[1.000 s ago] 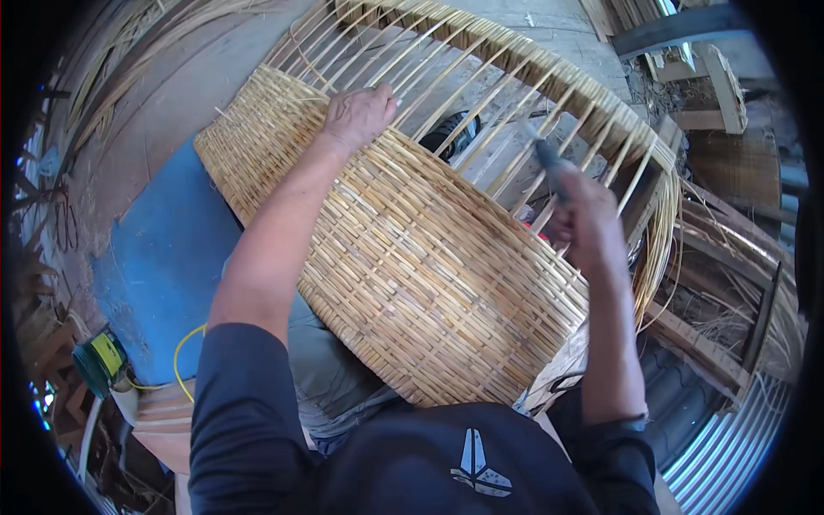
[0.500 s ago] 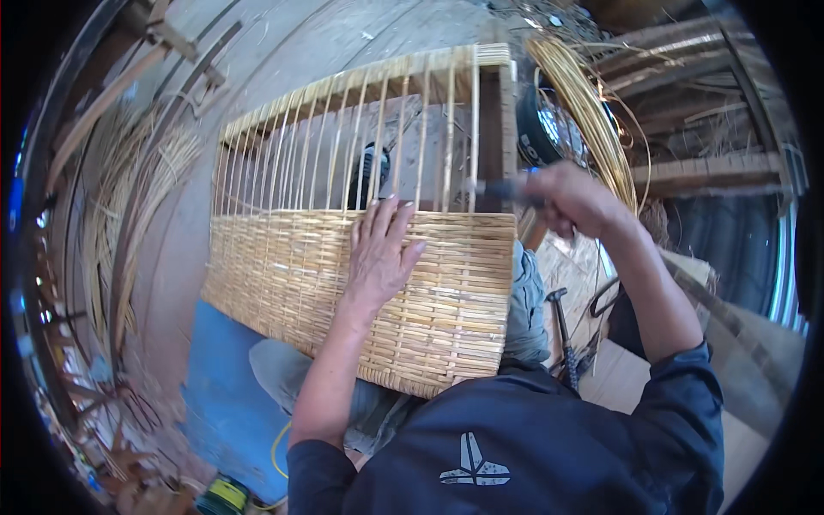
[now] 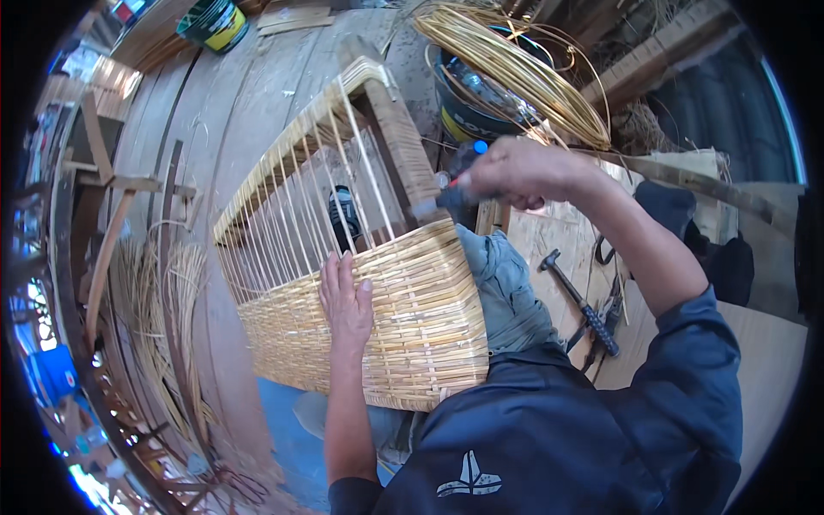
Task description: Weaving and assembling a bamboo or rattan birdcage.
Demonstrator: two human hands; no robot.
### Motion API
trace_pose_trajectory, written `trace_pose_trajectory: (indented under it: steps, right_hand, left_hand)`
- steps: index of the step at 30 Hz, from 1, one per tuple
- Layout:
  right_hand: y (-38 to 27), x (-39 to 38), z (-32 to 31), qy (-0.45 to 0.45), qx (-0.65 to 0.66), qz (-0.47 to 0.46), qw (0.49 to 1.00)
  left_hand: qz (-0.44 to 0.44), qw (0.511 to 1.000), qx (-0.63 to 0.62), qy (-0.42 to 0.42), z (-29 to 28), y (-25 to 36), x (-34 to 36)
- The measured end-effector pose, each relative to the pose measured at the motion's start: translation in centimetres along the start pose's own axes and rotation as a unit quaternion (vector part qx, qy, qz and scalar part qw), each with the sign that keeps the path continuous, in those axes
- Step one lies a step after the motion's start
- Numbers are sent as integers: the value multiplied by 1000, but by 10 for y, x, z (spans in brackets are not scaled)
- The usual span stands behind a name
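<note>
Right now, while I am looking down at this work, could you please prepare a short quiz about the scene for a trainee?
1. Which hand rests on the woven panel?
2. True or false: the hammer lies to the right of the panel.
3. The coil of cane strands lies over: (a) a dark bucket; (b) a white chair; (c) a red box.

Key: 1. The left hand. 2. True. 3. (a).

Navy shirt (image 3: 566,429), 1 pale emblem (image 3: 469,478).

A half-woven panel (image 3: 416,300) and hammer (image 3: 584,305) suggest a workshop.
</note>
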State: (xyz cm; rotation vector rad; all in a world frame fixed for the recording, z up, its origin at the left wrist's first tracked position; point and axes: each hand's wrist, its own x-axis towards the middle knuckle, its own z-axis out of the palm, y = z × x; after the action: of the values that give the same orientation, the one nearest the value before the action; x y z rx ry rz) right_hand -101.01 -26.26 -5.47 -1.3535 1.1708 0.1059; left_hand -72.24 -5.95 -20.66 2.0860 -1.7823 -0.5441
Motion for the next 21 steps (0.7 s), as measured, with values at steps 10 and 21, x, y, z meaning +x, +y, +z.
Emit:
trace_pose_trajectory:
  steps: [10, 21]
  right_hand:
    - [87, -1, -11, 67, 308, -142, 938]
    - [148, 34, 37, 103, 315, -145, 932]
  left_hand:
    - [5, 999, -30, 16, 2, -3, -11]
    - [-8, 999, -24, 43, -8, 81, -13]
